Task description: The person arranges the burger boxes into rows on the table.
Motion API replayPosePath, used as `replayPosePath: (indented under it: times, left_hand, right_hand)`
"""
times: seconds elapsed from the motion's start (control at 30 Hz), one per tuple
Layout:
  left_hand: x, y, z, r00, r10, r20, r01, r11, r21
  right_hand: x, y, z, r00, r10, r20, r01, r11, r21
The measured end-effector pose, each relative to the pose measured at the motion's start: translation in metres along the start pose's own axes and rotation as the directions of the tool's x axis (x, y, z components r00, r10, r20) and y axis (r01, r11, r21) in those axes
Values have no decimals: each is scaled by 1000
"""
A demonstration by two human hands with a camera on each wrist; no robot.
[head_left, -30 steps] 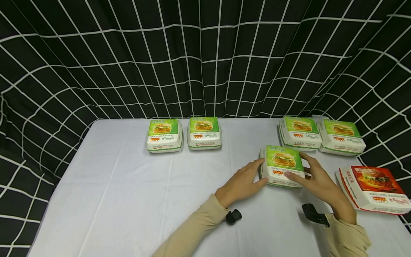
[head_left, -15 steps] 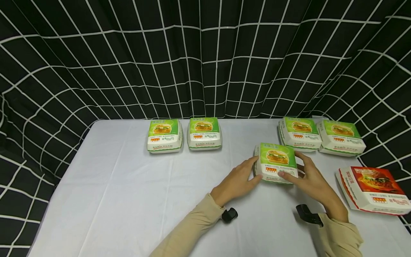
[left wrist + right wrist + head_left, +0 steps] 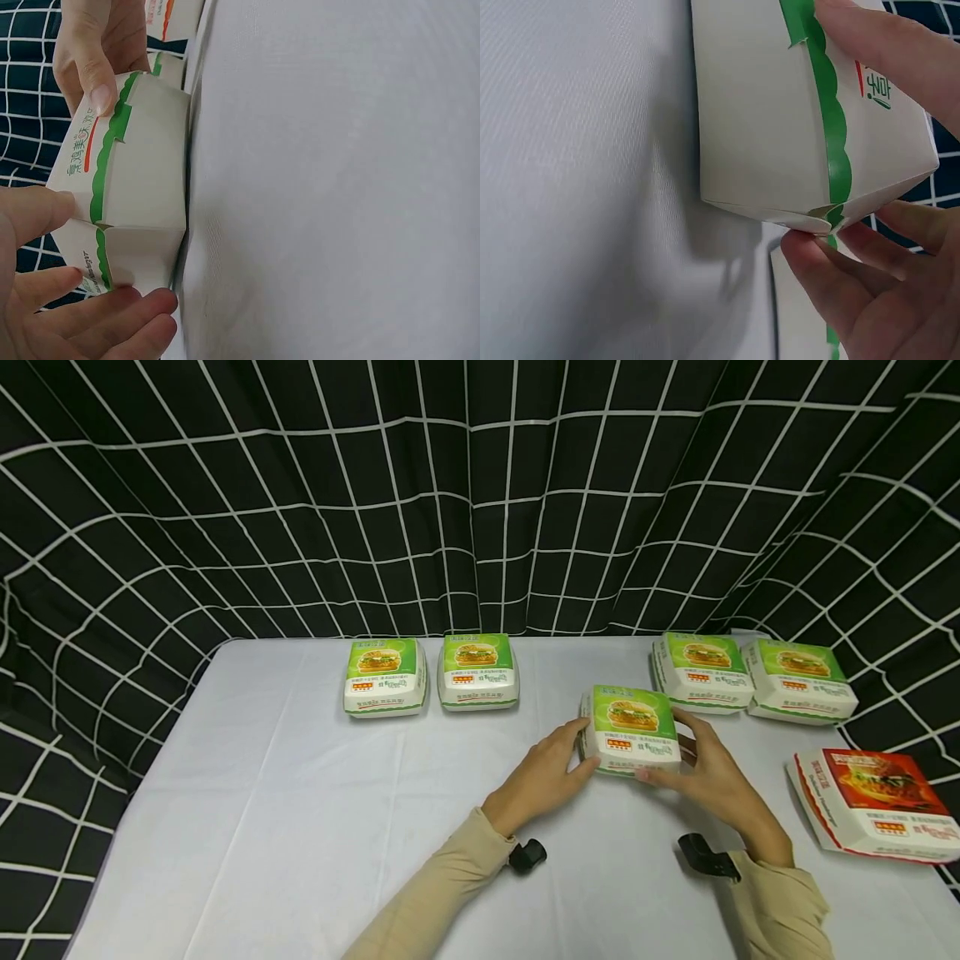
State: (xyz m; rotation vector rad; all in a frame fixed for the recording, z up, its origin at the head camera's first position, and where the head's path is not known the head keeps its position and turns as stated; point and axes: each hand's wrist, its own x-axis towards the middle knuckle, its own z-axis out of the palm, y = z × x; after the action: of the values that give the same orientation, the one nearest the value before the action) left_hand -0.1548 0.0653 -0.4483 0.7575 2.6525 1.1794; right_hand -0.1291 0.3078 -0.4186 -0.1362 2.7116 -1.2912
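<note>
Between my two hands is a green-and-white burger box (image 3: 628,731), its lid closed and its burger picture facing up. My left hand (image 3: 536,777) holds its left side, with the thumb on the front face in the left wrist view. On the right, my right hand (image 3: 712,772) grips the box, thumb on the front and fingers (image 3: 832,277) at the side corner. In the wrist views, the front wall of the box (image 3: 146,165) shows a green wavy edge. Whether its base touches the cloth is hard to tell.
Two similar green boxes (image 3: 385,677) (image 3: 477,671) stand at the back, left of the held one. Another pair (image 3: 701,670) (image 3: 799,680) sits at the back right. A red burger box (image 3: 876,802) lies at the right edge. A dark gridded curtain (image 3: 480,502) borders the white tablecloth (image 3: 300,827).
Both hands have carried the green burger box leftward and slightly toward the back. My right thumb has slid from the lid's top edge to the front face. The other boxes stay put.
</note>
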Motion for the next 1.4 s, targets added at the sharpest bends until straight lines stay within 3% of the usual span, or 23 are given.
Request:
replayPosePath:
  times: [0.3,0.53,0.77,1.17,1.4]
  left_hand:
    - [0,-4,-6,995,-56,-83,56,998,-6]
    - [0,-7,-7,984,-57,-167,57,998,-6]
    - [1,-9,-8,969,-60,-241,58,998,-15]
    - [3,-11,-11,968,-130,-216,124,991,-43]
    - [3,-11,-12,963,-162,-216,151,986,-62]
  right_hand:
    - [17,-10,7,1000,10,-3,-10,1000,5]
    - [28,-14,12,999,-23,-22,23,1000,5]
    - [36,-18,17,1000,19,-24,-19,1000,-19]
    - [55,-25,27,996,62,-62,-58,996,60]
    - [62,-26,34,991,-2,-131,7,999,33]
